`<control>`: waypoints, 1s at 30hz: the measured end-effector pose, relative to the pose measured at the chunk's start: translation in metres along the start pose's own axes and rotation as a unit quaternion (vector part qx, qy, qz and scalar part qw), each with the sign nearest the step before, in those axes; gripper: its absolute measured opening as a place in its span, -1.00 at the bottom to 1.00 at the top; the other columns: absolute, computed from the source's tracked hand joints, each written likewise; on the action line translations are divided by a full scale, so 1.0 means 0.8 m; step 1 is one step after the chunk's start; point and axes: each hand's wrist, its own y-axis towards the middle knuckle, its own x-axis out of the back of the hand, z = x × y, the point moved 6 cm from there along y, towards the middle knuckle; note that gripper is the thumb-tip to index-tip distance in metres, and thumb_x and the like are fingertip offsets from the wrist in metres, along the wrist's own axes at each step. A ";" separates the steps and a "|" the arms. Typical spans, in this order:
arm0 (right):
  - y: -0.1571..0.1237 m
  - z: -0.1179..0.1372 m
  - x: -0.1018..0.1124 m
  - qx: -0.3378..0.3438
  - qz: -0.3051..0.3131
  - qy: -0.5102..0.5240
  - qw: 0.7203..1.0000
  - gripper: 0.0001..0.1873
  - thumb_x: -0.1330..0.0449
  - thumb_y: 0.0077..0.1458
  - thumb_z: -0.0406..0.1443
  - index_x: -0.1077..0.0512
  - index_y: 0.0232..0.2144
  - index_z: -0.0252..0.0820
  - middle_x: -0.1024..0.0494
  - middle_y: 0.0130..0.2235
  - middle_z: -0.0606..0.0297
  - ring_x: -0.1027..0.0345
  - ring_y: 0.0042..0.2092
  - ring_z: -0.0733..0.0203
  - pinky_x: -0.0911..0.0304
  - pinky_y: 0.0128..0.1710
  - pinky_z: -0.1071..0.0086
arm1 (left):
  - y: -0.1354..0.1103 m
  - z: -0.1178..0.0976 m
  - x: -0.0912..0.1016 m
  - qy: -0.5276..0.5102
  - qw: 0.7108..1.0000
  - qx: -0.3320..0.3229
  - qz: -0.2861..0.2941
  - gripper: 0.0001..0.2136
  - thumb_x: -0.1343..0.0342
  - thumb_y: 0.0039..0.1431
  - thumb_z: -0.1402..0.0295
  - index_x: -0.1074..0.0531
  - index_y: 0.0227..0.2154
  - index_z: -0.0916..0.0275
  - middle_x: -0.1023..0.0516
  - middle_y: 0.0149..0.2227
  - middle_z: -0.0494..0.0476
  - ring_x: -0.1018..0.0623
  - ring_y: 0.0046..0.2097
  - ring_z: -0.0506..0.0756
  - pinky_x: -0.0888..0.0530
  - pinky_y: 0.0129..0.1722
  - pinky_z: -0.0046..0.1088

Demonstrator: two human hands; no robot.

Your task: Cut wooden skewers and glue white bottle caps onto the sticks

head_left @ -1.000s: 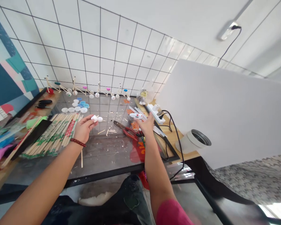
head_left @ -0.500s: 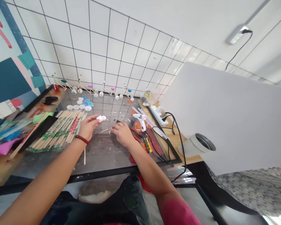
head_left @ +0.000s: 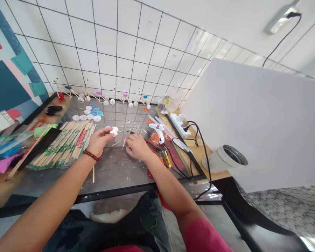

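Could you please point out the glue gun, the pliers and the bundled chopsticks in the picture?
glue gun (head_left: 161, 137): head view, on its grip.
pliers (head_left: 150, 142): head view, on a red handle.
bundled chopsticks (head_left: 64, 147): head view, on the middle of the bundle.

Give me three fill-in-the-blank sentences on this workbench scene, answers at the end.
The left hand, pinching a small white piece, wears a red beaded ____.
The bundled wooden chopsticks lie beside the ____ hand.
The right hand is near a white hot glue gun and red-handled ____.

Answers: bracelet; left; pliers.
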 end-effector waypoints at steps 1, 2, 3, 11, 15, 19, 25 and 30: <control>0.000 -0.001 0.000 0.000 -0.001 0.005 1.000 -0.76 -0.14 0.22 -0.36 -0.47 -0.08 -0.20 -0.51 -0.04 0.13 -0.26 -0.03 0.04 -0.13 -0.07 0.20 | 0.000 0.000 0.000 -0.002 1.000 0.001 0.001 -0.57 -0.53 -0.47 0.33 -0.60 -0.41 0.29 -0.65 -0.23 0.18 -0.59 -0.17 0.14 -0.55 -0.14 -0.29; 0.000 -0.002 0.000 0.001 0.001 0.007 1.000 -0.71 -0.12 0.22 -0.39 -0.45 -0.01 -0.18 -0.50 0.01 0.14 -0.26 -0.01 0.04 -0.12 -0.06 0.20 | 0.000 0.000 -0.001 -0.001 1.000 0.002 0.002 -0.57 -0.53 -0.47 0.33 -0.60 -0.40 0.29 -0.65 -0.23 0.18 -0.60 -0.17 0.14 -0.55 -0.14 -0.29; 0.001 -0.003 0.000 0.004 0.006 0.007 1.000 -0.68 -0.10 0.24 -0.41 -0.44 0.02 -0.17 -0.49 0.05 0.15 -0.26 0.00 0.04 -0.12 -0.06 0.20 | 0.000 0.000 -0.001 0.001 1.000 0.002 0.002 -0.56 -0.53 -0.48 0.32 -0.60 -0.40 0.29 -0.64 -0.23 0.18 -0.60 -0.17 0.14 -0.55 -0.14 -0.30; 0.002 -0.001 0.002 -0.011 0.034 -0.018 0.999 -0.82 -0.10 0.31 -0.29 -0.49 -0.19 -0.21 -0.54 -0.11 0.11 -0.28 -0.04 0.02 -0.11 -0.07 0.20 | -0.006 0.000 -0.007 0.012 1.000 0.009 0.018 -0.59 -0.52 -0.44 0.34 -0.60 -0.40 0.30 -0.64 -0.23 0.17 -0.61 -0.20 0.13 -0.57 -0.15 -0.29; 0.003 -0.007 0.007 -0.075 -0.032 0.041 0.996 -0.85 -0.09 0.28 -0.34 -0.45 -0.17 -0.26 -0.56 -0.17 0.12 -0.34 -0.13 0.08 -0.15 -0.08 0.24 | -0.009 -0.003 -0.010 0.026 0.999 0.012 0.017 -0.62 -0.51 -0.43 0.35 -0.61 -0.42 0.30 -0.64 -0.29 0.15 -0.60 -0.25 0.10 -0.55 -0.22 -0.37; 0.000 -0.020 0.006 -0.133 -0.109 0.178 0.969 -0.90 -0.14 0.20 -0.39 -0.44 -0.23 -0.21 -0.56 -0.26 0.24 -0.38 -0.23 0.19 -0.22 -0.16 0.37 | -0.010 -0.005 -0.011 0.043 0.999 0.010 0.012 -0.62 -0.50 -0.46 0.36 -0.62 -0.42 0.29 -0.63 -0.35 0.11 -0.56 -0.33 0.04 -0.49 -0.32 -0.47; -0.001 -0.032 -0.002 -0.159 -0.145 0.282 0.935 -0.93 -0.17 0.11 -0.41 -0.43 -0.36 -0.16 -0.52 -0.37 0.34 -0.36 -0.33 0.27 -0.23 -0.27 0.45 | -0.014 -0.003 -0.019 0.040 0.998 0.018 0.041 -0.59 -0.51 -0.49 0.39 -0.62 -0.41 0.28 -0.62 -0.37 0.08 -0.54 -0.30 0.02 -0.47 -0.29 -0.50; -0.001 -0.033 -0.003 -0.143 -0.160 0.286 0.934 -0.91 -0.16 0.08 -0.42 -0.43 -0.37 -0.16 -0.51 -0.38 0.34 -0.35 -0.33 0.27 -0.23 -0.25 0.44 | -0.019 -0.001 -0.024 0.049 0.996 0.029 0.070 -0.57 -0.52 -0.45 0.37 -0.63 -0.36 0.28 -0.62 -0.37 0.09 -0.55 -0.31 0.04 -0.50 -0.28 -0.45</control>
